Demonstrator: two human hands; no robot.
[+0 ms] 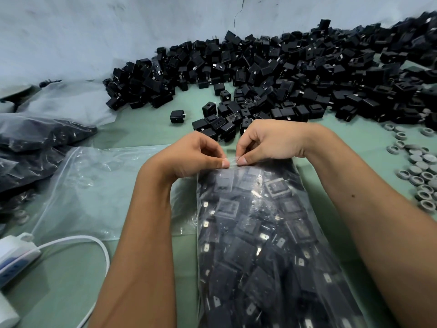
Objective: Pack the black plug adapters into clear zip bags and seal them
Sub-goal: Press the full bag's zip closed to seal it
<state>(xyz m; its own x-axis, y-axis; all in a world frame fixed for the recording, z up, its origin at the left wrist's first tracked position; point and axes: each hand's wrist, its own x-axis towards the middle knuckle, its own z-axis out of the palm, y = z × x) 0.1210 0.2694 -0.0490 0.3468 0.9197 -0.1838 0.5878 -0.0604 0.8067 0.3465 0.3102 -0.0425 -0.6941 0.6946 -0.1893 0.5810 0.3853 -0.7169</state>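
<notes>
Nearest, a full zip bag (260,233) of adapters lies on the worktop (146,268), its top strip pinched by left hand (189,155) and right hand (267,140), sealing apparently underway, while a large loose pile (272,74) remains unpacked.

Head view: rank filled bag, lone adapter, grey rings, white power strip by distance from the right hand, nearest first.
1. Filled bag: its top edge is pinched by the right hand.
2. Lone adapter: up-left, on the table.
3. Grey rings: far right.
4. White power strip: lower-left edge.
</notes>
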